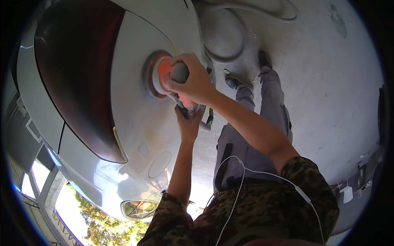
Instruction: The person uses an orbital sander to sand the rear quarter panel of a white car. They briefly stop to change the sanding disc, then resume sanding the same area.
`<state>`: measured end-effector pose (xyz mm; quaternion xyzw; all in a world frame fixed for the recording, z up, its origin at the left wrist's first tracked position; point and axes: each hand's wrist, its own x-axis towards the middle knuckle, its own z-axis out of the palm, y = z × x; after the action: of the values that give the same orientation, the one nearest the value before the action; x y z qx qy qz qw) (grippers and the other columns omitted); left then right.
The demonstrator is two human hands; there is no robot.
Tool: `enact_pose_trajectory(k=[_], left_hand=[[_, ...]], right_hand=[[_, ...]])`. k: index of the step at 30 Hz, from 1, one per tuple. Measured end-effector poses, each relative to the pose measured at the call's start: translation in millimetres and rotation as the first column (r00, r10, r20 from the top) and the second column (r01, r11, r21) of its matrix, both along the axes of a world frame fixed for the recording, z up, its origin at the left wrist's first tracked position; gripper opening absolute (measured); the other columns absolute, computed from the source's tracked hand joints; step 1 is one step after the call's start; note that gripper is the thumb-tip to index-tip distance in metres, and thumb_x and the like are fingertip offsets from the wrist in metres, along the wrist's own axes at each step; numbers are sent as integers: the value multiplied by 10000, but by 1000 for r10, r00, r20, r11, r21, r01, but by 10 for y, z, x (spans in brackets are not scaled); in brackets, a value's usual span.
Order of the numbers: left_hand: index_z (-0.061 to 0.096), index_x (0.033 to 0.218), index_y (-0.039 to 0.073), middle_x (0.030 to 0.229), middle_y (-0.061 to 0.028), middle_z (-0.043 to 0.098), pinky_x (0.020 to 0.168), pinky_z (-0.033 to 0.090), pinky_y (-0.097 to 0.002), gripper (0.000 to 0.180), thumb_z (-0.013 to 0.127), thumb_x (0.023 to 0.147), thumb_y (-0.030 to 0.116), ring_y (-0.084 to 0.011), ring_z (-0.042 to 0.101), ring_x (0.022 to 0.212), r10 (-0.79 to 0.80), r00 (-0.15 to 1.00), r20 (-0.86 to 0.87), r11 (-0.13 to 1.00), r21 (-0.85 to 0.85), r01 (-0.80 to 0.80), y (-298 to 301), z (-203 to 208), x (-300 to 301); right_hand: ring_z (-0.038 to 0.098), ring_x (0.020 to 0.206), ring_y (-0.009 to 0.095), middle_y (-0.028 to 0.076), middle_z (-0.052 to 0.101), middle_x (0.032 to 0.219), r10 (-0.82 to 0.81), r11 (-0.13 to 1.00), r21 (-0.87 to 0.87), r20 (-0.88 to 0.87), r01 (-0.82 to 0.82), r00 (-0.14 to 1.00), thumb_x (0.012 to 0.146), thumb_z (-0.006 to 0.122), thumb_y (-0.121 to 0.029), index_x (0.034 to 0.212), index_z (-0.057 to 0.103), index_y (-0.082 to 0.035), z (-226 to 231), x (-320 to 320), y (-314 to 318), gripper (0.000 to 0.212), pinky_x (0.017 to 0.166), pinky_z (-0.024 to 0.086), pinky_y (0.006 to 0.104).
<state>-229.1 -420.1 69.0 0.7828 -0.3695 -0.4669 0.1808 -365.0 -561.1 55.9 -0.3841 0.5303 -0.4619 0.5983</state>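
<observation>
Here's the right hand point(196, 80) with thumb and forefinger curved apart around the dark, rounded top of an orange-and-grey round-pad power sander point(165, 70), while the left hand point(189, 122) clasps its lower grip, thumb and fingers wrapped on either side. The sander sits with its round pad facing the curved, pale-grey car body panel point(137, 65), just beside the large, dark-red tail light point(78, 74), though whether the pad touches is hard to tell! Beyond, a looping grey hose point(223, 61) lies across the smooth grey concrete floor point(320, 94), near two dark shoes point(264, 60).
</observation>
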Motion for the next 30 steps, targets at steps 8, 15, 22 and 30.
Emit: enact_pose_trajectory(k=[8,15,22,30], left_hand=[[359,1547,-40,1310,-215,651,997,527,-407,882,873,875,212,-297,665,1157,-8,991,133,1000,26,5,39,71,82],[441,1567,-8,1491,-232,608,1121,471,-462,687,741,988,205,-368,592,1391,-167,967,192,984,-26,175,557,136,332],[411,1521,-26,1293,-236,692,1000,543,-435,796,847,890,186,-333,699,1180,55,989,138,993,95,-69,273,101,164],[398,1508,-42,1161,-181,707,912,551,-390,816,863,889,217,-233,687,976,63,996,70,991,-120,-54,-48,54,-54]], right_hand=[[676,1087,360,165,579,1229,-39,999,2,-76,39,996,760,873,-211,1267,583,-49,124,166,157,606,936,572,449],[685,1058,381,185,572,1213,-1,984,-176,-108,-18,994,747,905,-161,1267,575,-93,404,489,856,619,847,608,475],[666,1071,380,176,583,1216,-86,990,-123,-148,68,985,769,879,-167,1234,588,-58,228,364,518,559,914,563,464],[651,1120,356,183,603,1211,-127,991,23,-79,129,989,792,851,-220,1250,591,-24,139,187,-30,562,973,530,449]])
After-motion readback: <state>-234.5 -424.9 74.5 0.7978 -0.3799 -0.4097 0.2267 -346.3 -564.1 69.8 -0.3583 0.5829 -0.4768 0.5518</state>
